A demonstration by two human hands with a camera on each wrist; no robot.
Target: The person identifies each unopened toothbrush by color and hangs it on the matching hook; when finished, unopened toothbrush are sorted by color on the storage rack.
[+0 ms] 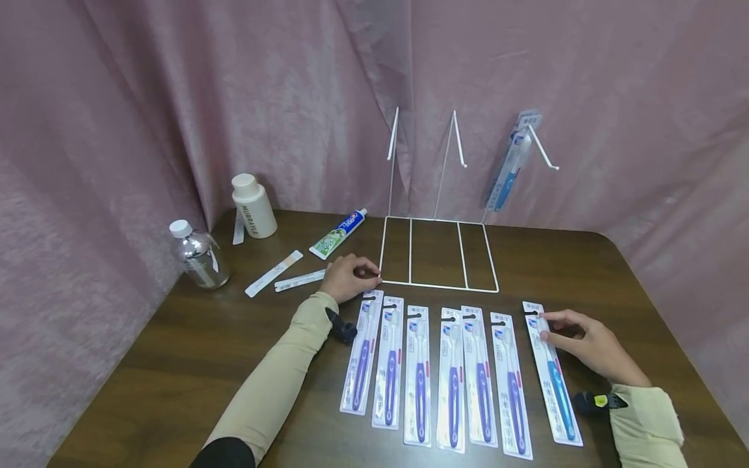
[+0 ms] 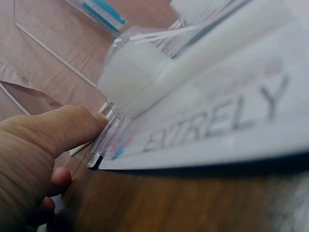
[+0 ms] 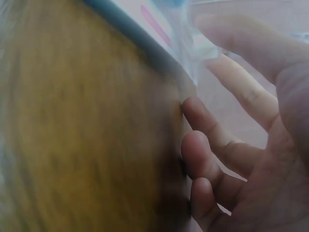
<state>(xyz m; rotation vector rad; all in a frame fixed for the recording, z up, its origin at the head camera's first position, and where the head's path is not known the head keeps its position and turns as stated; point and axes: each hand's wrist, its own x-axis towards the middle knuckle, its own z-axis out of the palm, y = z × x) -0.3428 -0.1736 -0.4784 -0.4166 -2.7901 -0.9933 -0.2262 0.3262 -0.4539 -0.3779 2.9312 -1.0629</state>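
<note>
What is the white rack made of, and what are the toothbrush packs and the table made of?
The white rack looks like thin metal wire with a white coating: slim, straight rods. The toothbrush packs seem to be white card under clear glossy plastic, which shows see-through and shiny at the left wrist. The table looks like dark wood or a wood-look laminate, with visible grain.

The left hand (image 1: 349,276) is lying knuckles up, fingers curled under, forearm stretching forward. The right hand (image 1: 585,341) is reaching leftward, fingers bent, fingertips pressing down
</note>
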